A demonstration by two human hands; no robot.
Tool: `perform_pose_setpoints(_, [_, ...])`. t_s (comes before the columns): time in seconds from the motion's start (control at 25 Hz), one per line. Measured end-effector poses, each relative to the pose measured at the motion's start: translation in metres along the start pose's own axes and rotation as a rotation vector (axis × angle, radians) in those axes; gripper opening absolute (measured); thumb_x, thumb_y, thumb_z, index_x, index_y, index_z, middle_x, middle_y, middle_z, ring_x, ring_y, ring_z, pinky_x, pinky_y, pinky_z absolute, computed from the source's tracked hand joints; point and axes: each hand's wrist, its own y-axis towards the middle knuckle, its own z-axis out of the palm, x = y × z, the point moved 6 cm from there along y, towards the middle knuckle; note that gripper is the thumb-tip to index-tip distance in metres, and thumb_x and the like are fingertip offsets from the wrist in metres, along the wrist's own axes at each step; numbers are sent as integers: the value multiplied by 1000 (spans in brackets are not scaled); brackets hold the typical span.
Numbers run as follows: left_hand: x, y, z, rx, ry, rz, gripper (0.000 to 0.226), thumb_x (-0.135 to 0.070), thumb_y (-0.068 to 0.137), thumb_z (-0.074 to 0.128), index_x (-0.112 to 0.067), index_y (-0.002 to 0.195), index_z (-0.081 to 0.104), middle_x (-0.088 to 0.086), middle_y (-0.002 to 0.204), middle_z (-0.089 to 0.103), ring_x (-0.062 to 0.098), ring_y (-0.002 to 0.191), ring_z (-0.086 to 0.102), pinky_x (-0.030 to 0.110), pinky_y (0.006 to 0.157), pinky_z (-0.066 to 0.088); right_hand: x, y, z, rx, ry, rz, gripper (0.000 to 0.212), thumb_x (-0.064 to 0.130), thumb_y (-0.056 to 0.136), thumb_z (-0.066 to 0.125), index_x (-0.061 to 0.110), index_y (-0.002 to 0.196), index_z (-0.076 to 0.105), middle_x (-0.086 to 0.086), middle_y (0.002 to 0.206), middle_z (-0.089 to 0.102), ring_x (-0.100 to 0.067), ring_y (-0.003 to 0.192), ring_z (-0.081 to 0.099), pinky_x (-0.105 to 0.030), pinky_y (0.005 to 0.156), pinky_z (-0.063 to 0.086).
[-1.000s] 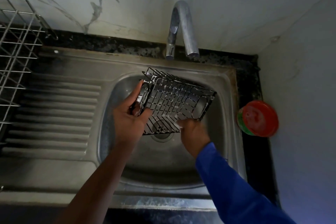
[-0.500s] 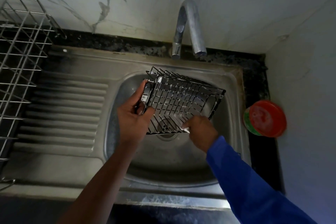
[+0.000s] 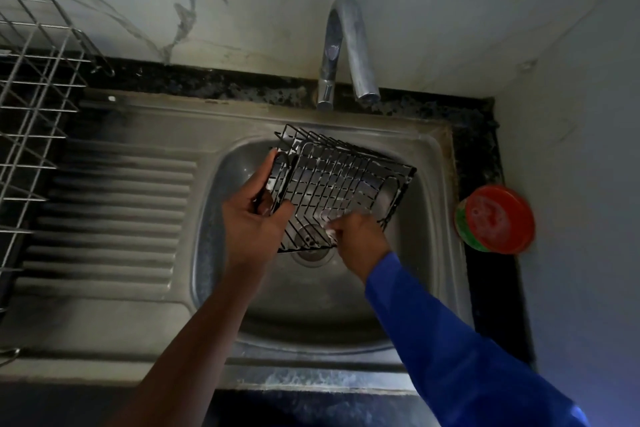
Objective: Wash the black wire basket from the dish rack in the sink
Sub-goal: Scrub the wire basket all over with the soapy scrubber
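Steel sink [image 3: 433, 156], black wire basket [image 3: 343, 180] tilted above its drain, both my hands on it.
Dish rack [image 3: 31, 97] far left. My left hand [image 3: 252, 218] grips the basket's left end, thumb and fingers curled round the wires; my right hand [image 3: 360, 236], fingers curled, pinches a pale wad [image 3: 329, 229], can't tell what, against its near edge.

Hands [image 3: 251, 218] [image 3: 358, 236] hold black wire basket [image 3: 343, 180] and pale pad [image 3: 329, 230] over sink [image 3: 311, 308].
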Motion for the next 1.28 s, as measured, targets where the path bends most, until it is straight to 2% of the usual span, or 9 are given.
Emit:
perform_pose_setpoints(0.12, [-13, -4, 10, 42, -4, 53, 67, 12, 77, 62, -5, 141, 55, 1, 60, 51, 0, 50, 37, 16, 51, 34, 2, 37, -3, 55, -42, 44, 37, 3, 92, 53, 8, 129, 58, -14, 127, 60, -27, 114, 57, -30, 94, 47])
perform_pose_setpoints(0.2, [-15, -2, 11, 45, 5, 60, 66, 23, 77, 61, 4, 139, 53, -15, 58, 57, -9, 50, 44, 5, 55, 37, 10, 33, -5, 106, -74, -9, 40, 3, 92, 54, 10, 131, 57, -12, 130, 59, -27, 118, 55, -29, 98, 44])
perform_pose_setpoints(0.28, [-11, 2, 3, 3, 1, 30, 65, 26, 76, 60, 4, 138, 55, -27, 56, 55, -5, 46, 40, 5, 52, 36, 12, 5, -5, 119, -99, -67, 38, 3, 93, 51, 8, 129, 58, -14, 128, 59, -27, 117, 56, -30, 100, 44])
perform_pose_setpoints(0.4, [-2, 4, -3, -26, -19, -18, 68, 22, 77, 60, -5, 139, 57, -20, 60, 53, 0, 49, 33, 13, 49, 34, 11, -2, -14, 71, -167, -54, 33, 2, 95, 42, 4, 124, 59, -15, 122, 62, -27, 111, 58, -32, 95, 46])
perform_pose_setpoints(0.68, [-12, 1, -1, -13, -23, 22, 69, 6, 74, 63, -12, 141, 56, -16, 57, 41, 5, 53, 31, 16, 50, 35, 2, 16, -20, 83, -61, -2, 27, 2, 89, 56, 8, 113, 66, -13, 116, 65, -25, 104, 62, -34, 91, 50])
perform_pose_setpoints(0.8, [-5, 7, -9, -58, -16, -50, 71, 16, 78, 64, -14, 142, 57, 13, 66, 43, 19, 57, 30, 21, 50, 34, -8, -6, -41, -127, 171, 63, 27, -1, 90, 58, 11, 111, 69, 3, 111, 65, -11, 99, 62, -17, 86, 49])
perform_pose_setpoints(0.88, [-9, 7, -5, -45, -28, -38, 72, 16, 77, 65, -15, 141, 57, 15, 70, 47, 18, 58, 31, 19, 51, 34, 5, -13, -38, -159, 199, 53, 26, 2, 92, 57, 11, 115, 68, 3, 111, 64, -9, 99, 61, -9, 81, 45])
perform_pose_setpoints(1.08, [-17, -1, 10, 2, -7, 25, 71, -3, 73, 65, -26, 139, 54, -10, 59, 34, 8, 54, 29, 20, 50, 32, 17, 30, -9, -28, 54, 2, 33, 2, 88, 58, 17, 116, 67, -7, 118, 67, -20, 104, 65, -29, 89, 52])
perform_pose_setpoints(1.28, [-9, 7, -9, -49, 61, 9, 70, 12, 76, 66, -13, 141, 57, 14, 58, 39, 9, 50, 28, 18, 47, 30, 28, -13, -26, -35, 54, -134, 26, 2, 91, 59, 12, 114, 67, -9, 114, 67, -18, 99, 65, -24, 87, 51])
